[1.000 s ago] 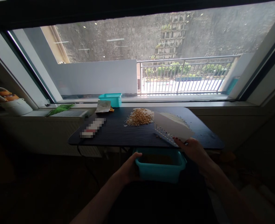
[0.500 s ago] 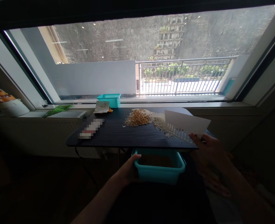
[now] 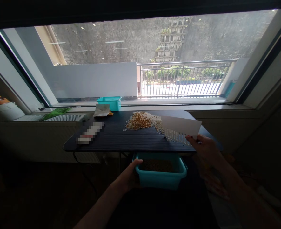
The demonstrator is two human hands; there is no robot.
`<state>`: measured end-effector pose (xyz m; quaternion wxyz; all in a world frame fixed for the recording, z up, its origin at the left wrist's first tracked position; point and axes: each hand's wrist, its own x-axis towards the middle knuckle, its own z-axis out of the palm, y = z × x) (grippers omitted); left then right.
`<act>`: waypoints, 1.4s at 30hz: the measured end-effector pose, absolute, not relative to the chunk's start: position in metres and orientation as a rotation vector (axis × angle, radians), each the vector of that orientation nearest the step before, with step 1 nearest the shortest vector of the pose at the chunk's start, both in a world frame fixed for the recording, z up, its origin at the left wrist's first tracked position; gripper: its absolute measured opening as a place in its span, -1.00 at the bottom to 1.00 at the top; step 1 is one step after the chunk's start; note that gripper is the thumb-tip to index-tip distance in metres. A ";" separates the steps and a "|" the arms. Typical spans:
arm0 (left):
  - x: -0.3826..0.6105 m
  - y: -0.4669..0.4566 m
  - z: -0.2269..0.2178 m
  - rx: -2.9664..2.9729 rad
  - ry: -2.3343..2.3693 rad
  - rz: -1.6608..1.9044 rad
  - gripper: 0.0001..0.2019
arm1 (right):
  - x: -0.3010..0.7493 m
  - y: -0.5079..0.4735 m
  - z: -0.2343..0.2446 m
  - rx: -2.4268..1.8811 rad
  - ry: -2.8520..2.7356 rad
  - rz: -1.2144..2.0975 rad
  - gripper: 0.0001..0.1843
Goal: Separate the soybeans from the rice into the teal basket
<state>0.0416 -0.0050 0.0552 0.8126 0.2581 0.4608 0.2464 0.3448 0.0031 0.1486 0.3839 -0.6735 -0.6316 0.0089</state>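
My left hand (image 3: 132, 174) grips the left side of a teal plastic bin (image 3: 160, 182) below the front edge of the dark table (image 3: 121, 141), thumb over the rim. Dark brown grains (image 3: 157, 165) lie inside it. My right hand (image 3: 207, 147) is closed on the lower right corner of a white card (image 3: 180, 124), which has a row of slots along its lower edge. The card is tilted over the right part of a pile of pale rice-like grains (image 3: 157, 124) and hides some of them. Yellow beans (image 3: 140, 120) are heaped beside the pale grains.
Behind the table's back left stands another teal bin (image 3: 110, 103), with a paper packet (image 3: 101, 110) in front. A blurred-out flat object (image 3: 90, 133) lies on the table's left. A radiator (image 3: 64, 119) carries a green cloth (image 3: 56, 113) and white pot (image 3: 5, 111). A large window is behind.
My right hand has moved the card a little to the left, further over the pale grains. My left hand still grips the bin. The view has shifted slightly.
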 end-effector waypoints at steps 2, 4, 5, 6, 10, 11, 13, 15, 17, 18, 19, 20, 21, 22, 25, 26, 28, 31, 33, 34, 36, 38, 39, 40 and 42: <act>0.042 -0.004 0.054 0.545 0.988 0.533 -0.43 | 0.343 0.007 0.150 -1.703 -1.593 0.035 -0.53; 0.042 -0.004 0.053 0.532 0.997 0.540 -0.42 | 0.340 0.012 0.153 -1.725 -1.571 0.007 -0.52; 0.041 -0.003 0.053 0.525 0.997 0.541 -0.42 | 0.339 0.015 0.154 -1.745 -1.569 -0.006 -0.53; 0.041 -0.003 0.052 0.519 0.994 0.540 -0.42 | 0.337 0.018 0.155 -1.762 -1.570 -0.016 -0.53; 0.040 -0.001 0.050 0.513 0.984 0.535 -0.41 | 0.332 0.024 0.157 -1.783 -1.597 -0.003 -0.55; 0.039 -0.001 0.050 0.514 0.984 0.535 -0.40 | 0.331 0.025 0.156 -1.772 -1.605 0.021 -0.56; 0.039 -0.001 0.050 0.514 0.979 0.533 -0.39 | 0.332 0.024 0.155 -1.735 -1.608 0.083 -0.56; 0.039 -0.002 0.051 0.517 0.973 0.539 -0.40 | 0.334 0.023 0.153 -1.707 -1.583 0.120 -0.55; 0.038 -0.003 0.052 0.518 0.976 0.551 -0.41 | 0.336 0.023 0.152 -1.699 -1.551 0.113 -0.54; 0.038 -0.003 0.053 0.520 0.977 0.556 -0.42 | 0.337 0.023 0.152 -1.697 -1.545 0.104 -0.54; 0.038 -0.003 0.053 0.522 0.978 0.557 -0.42 | 0.337 0.024 0.152 -1.688 -1.552 0.101 -0.54; 0.037 -0.003 0.053 0.525 0.980 0.556 -0.42 | 0.337 0.025 0.151 -1.670 -1.566 0.104 -0.53; 0.037 -0.003 0.053 0.528 0.980 0.556 -0.42 | 0.336 0.025 0.151 -1.645 -1.588 0.115 -0.53; 0.036 -0.002 0.053 0.532 0.982 0.559 -0.42 | 0.334 0.026 0.151 -1.619 -1.610 0.127 -0.53; 0.035 -0.002 0.054 0.536 1.001 0.574 -0.42 | 0.330 0.025 0.149 -1.576 -1.664 0.146 -0.53; 0.035 -0.002 0.054 0.532 1.006 0.573 -0.43 | 0.330 0.024 0.148 -1.576 -1.677 0.151 -0.53; 0.035 -0.002 0.055 0.523 1.008 0.568 -0.45 | 0.332 0.020 0.146 -1.577 -1.702 0.188 -0.51; 0.035 -0.002 0.056 0.526 1.001 0.577 -0.47 | 0.336 0.015 0.143 -1.547 -1.688 0.270 -0.47; 0.036 -0.002 0.055 0.530 1.005 0.579 -0.46 | 0.337 0.011 0.140 -1.537 -1.651 0.283 -0.46; 0.036 -0.002 0.055 0.527 1.003 0.573 -0.46 | 0.337 0.010 0.138 -1.537 -1.636 0.288 -0.46; 0.037 -0.002 0.056 0.522 0.993 0.558 -0.45 | 0.335 0.007 0.136 -1.527 -1.639 0.353 -0.47; 0.036 -0.003 0.057 0.518 0.990 0.543 -0.44 | 0.333 0.006 0.136 -1.506 -1.641 0.454 -0.48; 0.036 -0.003 0.058 0.519 0.991 0.541 -0.44 | 0.333 0.007 0.138 -1.506 -1.623 0.475 -0.49; 0.036 -0.003 0.059 0.521 0.996 0.543 -0.44 | 0.333 0.009 0.140 -1.523 -1.592 0.458 -0.50; 0.035 -0.003 0.061 0.522 1.004 0.552 -0.45 | 0.336 0.018 0.148 -1.592 -1.510 0.314 -0.52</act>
